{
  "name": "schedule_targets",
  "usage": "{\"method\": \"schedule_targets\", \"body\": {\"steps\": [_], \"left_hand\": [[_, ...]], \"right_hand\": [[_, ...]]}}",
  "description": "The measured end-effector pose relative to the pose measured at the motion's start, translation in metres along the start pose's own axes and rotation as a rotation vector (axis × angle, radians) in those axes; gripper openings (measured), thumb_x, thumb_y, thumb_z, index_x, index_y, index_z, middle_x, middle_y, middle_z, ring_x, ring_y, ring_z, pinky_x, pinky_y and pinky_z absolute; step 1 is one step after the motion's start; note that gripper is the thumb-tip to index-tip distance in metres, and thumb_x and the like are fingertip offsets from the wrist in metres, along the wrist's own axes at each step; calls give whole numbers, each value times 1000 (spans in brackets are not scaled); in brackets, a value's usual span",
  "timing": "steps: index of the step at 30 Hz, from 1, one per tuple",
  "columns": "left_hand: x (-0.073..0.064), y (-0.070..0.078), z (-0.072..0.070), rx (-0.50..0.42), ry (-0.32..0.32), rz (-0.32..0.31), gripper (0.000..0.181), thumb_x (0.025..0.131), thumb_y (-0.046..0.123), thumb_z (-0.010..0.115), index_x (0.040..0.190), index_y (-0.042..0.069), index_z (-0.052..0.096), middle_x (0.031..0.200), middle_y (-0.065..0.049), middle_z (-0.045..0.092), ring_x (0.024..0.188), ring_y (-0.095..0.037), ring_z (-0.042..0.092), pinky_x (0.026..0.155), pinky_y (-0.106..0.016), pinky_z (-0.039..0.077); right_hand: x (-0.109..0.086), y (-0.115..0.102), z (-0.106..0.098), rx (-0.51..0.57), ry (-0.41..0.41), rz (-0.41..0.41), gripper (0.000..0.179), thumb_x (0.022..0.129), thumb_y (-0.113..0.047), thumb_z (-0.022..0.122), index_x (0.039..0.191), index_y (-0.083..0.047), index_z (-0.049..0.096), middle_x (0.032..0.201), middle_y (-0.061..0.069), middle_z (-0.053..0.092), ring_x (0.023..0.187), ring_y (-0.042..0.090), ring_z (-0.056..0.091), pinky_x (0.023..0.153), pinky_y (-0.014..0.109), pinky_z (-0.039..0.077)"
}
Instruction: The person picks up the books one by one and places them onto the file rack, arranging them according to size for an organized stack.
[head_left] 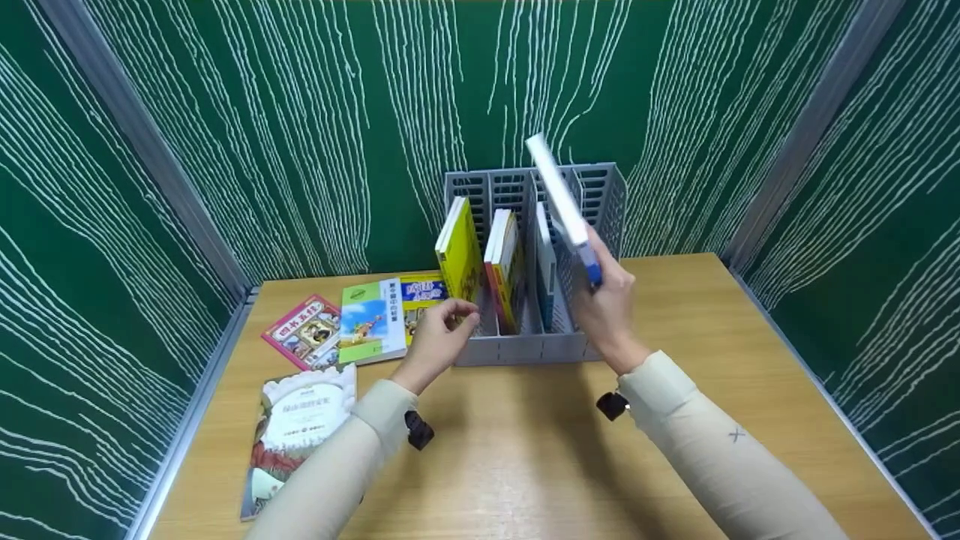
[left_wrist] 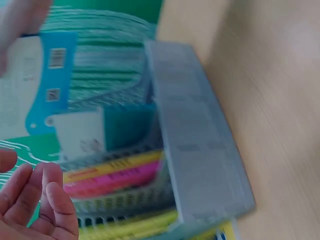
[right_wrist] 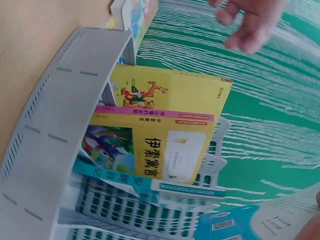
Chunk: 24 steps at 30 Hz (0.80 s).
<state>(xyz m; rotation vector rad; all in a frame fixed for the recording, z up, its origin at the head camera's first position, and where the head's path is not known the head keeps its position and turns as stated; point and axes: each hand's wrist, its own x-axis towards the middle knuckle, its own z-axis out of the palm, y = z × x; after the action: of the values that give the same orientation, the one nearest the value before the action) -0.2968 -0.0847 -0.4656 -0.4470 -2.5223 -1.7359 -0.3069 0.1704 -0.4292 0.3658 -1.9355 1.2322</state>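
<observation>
My right hand grips a white-and-blue book by its lower part, tilted above the right side of a grey file rack. The book's blue back cover with barcode and code square shows in the left wrist view. My left hand is near the rack's front left corner, fingers loosely bent, holding nothing. A yellow book stands in the leftmost compartment. Beside it, a few books with yellow and pink spines share a compartment, and a teal-and-white book stands in the one after.
Left of the rack lie a green-and-blue book, a yellow-and-blue book partly under it, and a pink-bordered book. Nearer, a pale illustrated book is partly covered by my left sleeve. Green, white-streaked panels surround the wooden table.
</observation>
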Motion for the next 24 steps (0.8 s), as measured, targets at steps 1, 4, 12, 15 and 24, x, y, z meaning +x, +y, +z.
{"method": "schedule_targets", "body": {"steps": [1,4,12,15,24], "left_hand": [[1,-4,1,50,-6,1,23,110,20,63,124,5,74,119,-13,74,95,-24,62,82,-31,55],[5,-17,6,198,-32,-19,24,110,24,65,127,10,73,123,-9,75,104,-26,68,92,-37,61],[15,-48,20,754,-135,56,37,108,29,69,138,7,67,131,-13,74,118,-30,73,103,-46,63],[20,-56,22,932,-167,99,39,108,30,68,139,6,67,127,-12,75,113,-29,73,98,-44,64],[29,-74,27,1077,-188,130,30,109,30,66,126,6,71,115,-11,77,100,-30,76,84,-46,66]], "right_hand": [[1,2,1,24,3,39,51,103,9,55,153,-2,59,148,26,65,134,48,66,116,60,51],[1,9,3,86,-8,141,47,107,5,56,153,-1,58,149,23,66,137,44,65,116,59,52],[-6,38,20,160,-17,291,41,109,0,56,150,2,58,151,23,65,143,40,62,122,57,49],[-6,46,28,186,-10,316,42,108,0,57,149,4,58,150,25,64,144,41,60,123,57,47],[-7,72,42,259,-39,454,45,110,-4,58,153,8,51,154,29,59,148,43,53,129,56,40]]}}
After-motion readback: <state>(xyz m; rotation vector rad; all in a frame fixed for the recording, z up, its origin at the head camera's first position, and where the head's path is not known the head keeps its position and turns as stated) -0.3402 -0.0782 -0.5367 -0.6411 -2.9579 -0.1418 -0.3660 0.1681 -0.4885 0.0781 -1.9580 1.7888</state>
